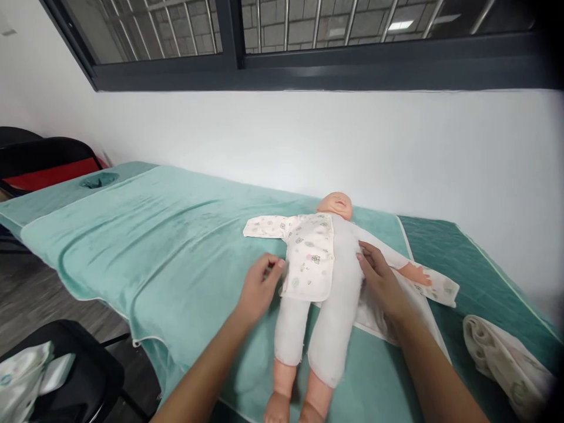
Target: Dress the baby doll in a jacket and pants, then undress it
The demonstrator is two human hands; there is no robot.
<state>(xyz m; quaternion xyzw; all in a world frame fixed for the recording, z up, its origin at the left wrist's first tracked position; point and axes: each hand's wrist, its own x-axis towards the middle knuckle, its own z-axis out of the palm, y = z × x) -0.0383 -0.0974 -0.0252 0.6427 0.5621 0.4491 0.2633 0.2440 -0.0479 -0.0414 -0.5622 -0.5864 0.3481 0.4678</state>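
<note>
A baby doll (341, 288) with a white padded body lies on its back, its head (336, 204) toward the wall. A printed baby shirt (308, 258) covers the left part of its chest, one sleeve (265, 226) stretched out to the left. The shirt's other half is spread out to the right, beneath the doll, with its sleeve (440, 288) lying flat. My left hand (259, 288) is closed, thumb and forefinger at the shirt's left edge. My right hand (381, 279) is bent at the doll's right side, fingertips closed at the shirt's edge; the exact grip is partly hidden.
A green cover (167, 235) lies over the bed, which stands along a white wall under a barred window (308, 29). A rolled cloth (506, 358) lies at the right. Black chairs stand at the left; the nearer chair (74, 364) holds white packets (30, 376).
</note>
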